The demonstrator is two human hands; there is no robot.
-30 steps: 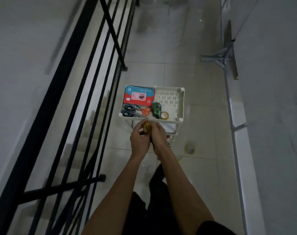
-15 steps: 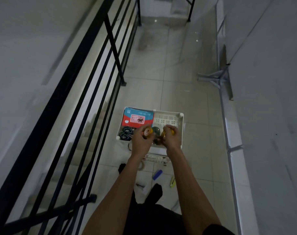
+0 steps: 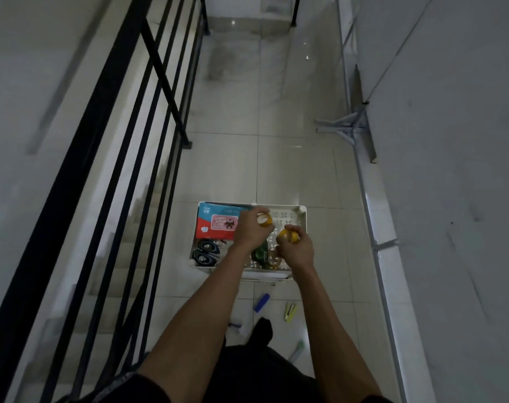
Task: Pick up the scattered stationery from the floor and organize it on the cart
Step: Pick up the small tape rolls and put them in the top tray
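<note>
- Left hand [image 3: 252,232]: fingers curled round a pale tape roll [image 3: 264,220], held above the top tray [image 3: 303,218] of the cart, near the middle of its far edge.
- Right hand [image 3: 297,250]: grasps a yellow tape roll [image 3: 288,236] from below, above the right half of the tray.
- The two rolls are near each other but apart. Both are small rings, partly covered by fingers, and the pale one shows its open core.
- Tray: white, rectangular, with a perforated bottom visible at the far-right corner.
- Far-left corner: red-and-blue notebook [image 3: 215,223] lying flat.
- Near-left corner: scissors [image 3: 205,253] with dark handles, close to the left edge.
- Near edge, middle: green tape dispenser [image 3: 260,253]. An amber tape ring [image 3: 274,260] lies just to its right, partly hidden by the right wrist.
- Floor on the near side of the cart: blue marker [image 3: 261,302], yellow-green stapler [image 3: 290,311], a small pale item [image 3: 237,327] too blurred to identify, and a green-capped pen [image 3: 297,348] beside the right forearm. A dark foot [image 3: 263,330] stands among them.
- Clearance, left: black railing [image 3: 160,82] runs close along the cart's left edge, with stairs dropping beyond it.
- Clearance, right: a strip of bare tile lies between the cart and the wall ledge [image 3: 375,228].
- Clearance, far: open tile runs beyond the far edge to a metal bracket [image 3: 346,126] at the wall.
</note>
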